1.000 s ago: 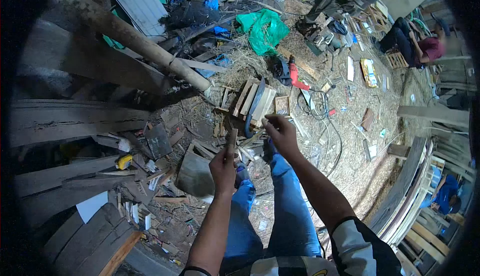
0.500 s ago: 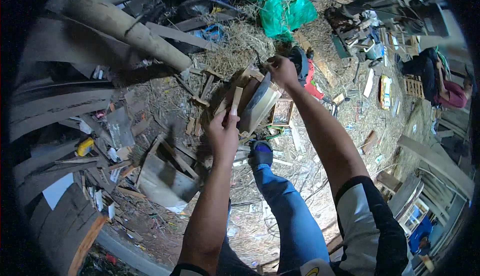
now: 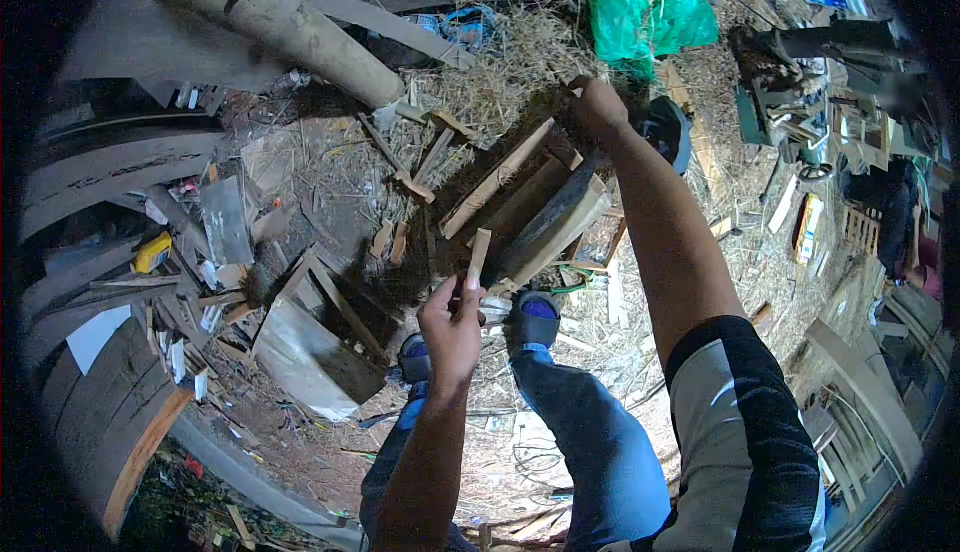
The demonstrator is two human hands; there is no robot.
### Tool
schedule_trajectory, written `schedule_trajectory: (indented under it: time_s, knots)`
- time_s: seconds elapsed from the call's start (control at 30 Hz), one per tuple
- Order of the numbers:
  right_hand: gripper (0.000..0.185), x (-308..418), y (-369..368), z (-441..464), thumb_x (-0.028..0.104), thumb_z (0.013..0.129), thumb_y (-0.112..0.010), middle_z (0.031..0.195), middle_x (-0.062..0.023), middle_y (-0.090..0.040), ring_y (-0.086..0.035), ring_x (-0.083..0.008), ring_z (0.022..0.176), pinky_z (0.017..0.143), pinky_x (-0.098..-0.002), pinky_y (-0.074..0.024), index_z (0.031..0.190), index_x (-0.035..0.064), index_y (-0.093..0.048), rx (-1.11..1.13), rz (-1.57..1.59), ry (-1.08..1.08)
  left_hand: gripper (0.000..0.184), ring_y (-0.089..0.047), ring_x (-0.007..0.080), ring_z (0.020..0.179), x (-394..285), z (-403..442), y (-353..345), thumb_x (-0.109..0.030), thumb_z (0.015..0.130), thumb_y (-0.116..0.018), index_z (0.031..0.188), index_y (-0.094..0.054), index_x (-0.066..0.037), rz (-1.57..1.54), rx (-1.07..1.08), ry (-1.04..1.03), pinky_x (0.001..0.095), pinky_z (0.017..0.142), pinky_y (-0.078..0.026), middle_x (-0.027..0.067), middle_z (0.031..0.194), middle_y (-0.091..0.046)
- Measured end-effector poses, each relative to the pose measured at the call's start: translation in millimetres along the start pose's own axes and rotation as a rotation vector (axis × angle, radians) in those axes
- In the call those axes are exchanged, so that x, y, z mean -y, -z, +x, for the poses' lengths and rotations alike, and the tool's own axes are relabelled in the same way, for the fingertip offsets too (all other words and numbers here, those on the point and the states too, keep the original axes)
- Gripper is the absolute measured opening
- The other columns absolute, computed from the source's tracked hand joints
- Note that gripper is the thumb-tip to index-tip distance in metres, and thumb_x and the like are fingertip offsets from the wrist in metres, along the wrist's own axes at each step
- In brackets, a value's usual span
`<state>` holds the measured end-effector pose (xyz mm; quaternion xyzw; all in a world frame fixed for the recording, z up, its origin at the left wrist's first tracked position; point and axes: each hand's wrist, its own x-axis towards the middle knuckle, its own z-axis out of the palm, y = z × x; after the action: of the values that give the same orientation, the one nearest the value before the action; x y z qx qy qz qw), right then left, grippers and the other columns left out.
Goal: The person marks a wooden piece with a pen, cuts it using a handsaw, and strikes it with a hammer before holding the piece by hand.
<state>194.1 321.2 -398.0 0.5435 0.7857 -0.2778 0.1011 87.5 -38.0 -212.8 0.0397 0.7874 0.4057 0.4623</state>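
My left hand (image 3: 452,327) is closed on a small flat wooden strip (image 3: 481,255), which points up from between thumb and fingers. Beyond it on the ground stands a wooden box (image 3: 500,180) made of boards, its inside dark. My right hand (image 3: 598,110) is stretched out past the far right corner of the box, above the straw, with its fingers bent together. Whatever those fingers grip, if anything, is too small to make out. A dark cap-like object (image 3: 668,134) lies just right of that hand.
A thick pole (image 3: 300,37) slants in from the upper left. A green plastic bag (image 3: 650,12) lies at the top. A board frame (image 3: 320,352) sits left of my feet. Wood scraps and a yellow tape measure (image 3: 152,252) are further left. A person (image 3: 925,247) is at the right edge.
My right hand has reached forward beyond the box. The dark curved piece on top of the box has shifted toward its right side. My left hand still holds the strip, and the view has moved closer.
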Motion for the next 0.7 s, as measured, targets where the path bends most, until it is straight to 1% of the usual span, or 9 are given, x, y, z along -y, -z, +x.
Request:
schedule_trajectory:
  time_s: [0.07, 0.23, 0.3, 0.33, 0.4, 0.47, 0.5, 0.6, 0.7]
  knots:
    - [0.032, 1, -5, 2, 0.027, 0.088, -0.069, 0.104, -0.0218, -0.072, -0.069, -0.0393, 0.1, 0.089, -0.0459, -0.0541, 0.117, 0.0141, -0.071, 0.014, 0.025, -0.05, 0.025, -0.048, 0.0042, 0.058, -2, 0, 1, -0.023, 0.101, -0.063, 0.097, -0.069, 0.001, -0.025, -0.02, 0.031, 0.0233, 0.052, -0.036, -0.0016, 0.071, -0.061]
    - [0.025, -19, -16, 6, 0.026, 0.087, -0.07, 0.101, -0.0226, -0.072, -0.069, -0.0395, 0.098, 0.086, -0.0463, -0.0538, 0.108, 0.0128, -0.073, 0.016, 0.101, -0.091, 0.025, -0.048, 0.0041, 0.058, 6, -2, 11, -0.025, 0.1, -0.064, 0.105, -0.069, -0.001, 0.029, -0.03, -0.004, 0.0219, 0.052, -0.039, 0.001, 0.079, -0.066]
    - [0.03, -28, -14, 2, 0.027, 0.088, -0.064, 0.102, -0.0213, -0.071, -0.069, -0.0403, 0.1, 0.081, -0.0488, -0.0535, 0.106, 0.0042, -0.067, -0.079, 0.123, 0.052, 0.026, -0.048, 0.0042, 0.059, 7, -5, 17, -0.026, 0.1, -0.064, 0.106, -0.069, -0.001, 0.042, -0.034, -0.011, 0.0221, 0.052, -0.039, 0.0009, 0.079, -0.066]
    - [0.03, -29, -5, -9, 0.027, 0.088, -0.064, 0.102, -0.0213, -0.071, -0.069, -0.0403, 0.1, 0.081, -0.0488, -0.0535, 0.106, 0.0042, -0.067, -0.08, 0.125, 0.047, 0.026, -0.049, 0.0044, 0.059, 6, -9, 19, -0.026, 0.1, -0.064, 0.106, -0.069, -0.001, 0.05, -0.038, -0.021, 0.0222, 0.052, -0.039, 0.0007, 0.079, -0.066]
    - [0.024, -29, 20, -34, 0.015, 0.087, -0.064, 0.098, -0.0222, -0.07, -0.067, -0.0428, 0.096, 0.079, -0.045, -0.0528, 0.107, 0.0025, -0.064, -0.282, 0.393, 0.035, 0.027, -0.049, 0.0046, 0.059, -5, -18, 21, -0.027, 0.1, -0.064, 0.106, -0.069, -0.001, 0.029, -0.04, 0.014, 0.0222, 0.053, -0.039, 0.0004, 0.079, -0.066]
    - [0.028, -27, 43, -60, -0.002, 0.082, -0.065, 0.095, -0.0219, -0.069, -0.065, -0.0433, 0.087, 0.076, -0.0436, -0.0513, 0.109, 0.0015, -0.058, -0.462, 0.653, 0.123, 0.028, -0.049, 0.0047, 0.059, -22, -32, 26, -0.028, 0.1, -0.064, 0.106, -0.07, -0.001, 0.001, -0.044, 0.046, 0.0221, 0.053, -0.039, 0.0001, 0.078, -0.066]
    - [0.032, 7, 88, -109, -0.007, 0.08, -0.065, 0.094, -0.0214, -0.068, -0.065, -0.0427, 0.084, 0.075, -0.0437, -0.0512, 0.11, 0.0016, -0.057, -0.552, 0.552, 0.103, 0.028, -0.049, 0.0045, 0.059, -33, -39, 28, -0.028, 0.1, -0.064, 0.105, -0.07, -0.001, -0.008, -0.032, 0.049, 0.0216, 0.053, -0.039, -0.0002, 0.078, -0.066]
    - [0.027, 24, 98, -182, -0.003, 0.083, -0.066, 0.092, -0.0203, -0.068, -0.065, -0.0416, 0.082, 0.073, -0.0426, -0.052, 0.108, 0.0016, -0.056, -0.581, 0.625, 0.22, 0.028, -0.048, 0.0039, 0.059, -52, -58, 36, -0.03, 0.1, -0.064, 0.102, -0.07, -0.002, -0.018, -0.012, 0.033, 0.0209, 0.053, -0.038, -0.0004, 0.078, -0.066]
    - [0.018, 69, 82, -260, 0.002, 0.087, -0.067, 0.091, -0.0197, -0.068, -0.065, -0.0436, 0.084, 0.07, -0.0439, -0.0524, 0.102, 0.0042, -0.057, -0.479, 0.624, 0.24, 0.028, -0.047, 0.0034, 0.058, -57, -70, 47, -0.029, 0.101, -0.063, 0.101, -0.069, -0.001, -0.007, 0.006, 0.0, 0.0203, 0.053, -0.037, -0.0003, 0.079, -0.067]
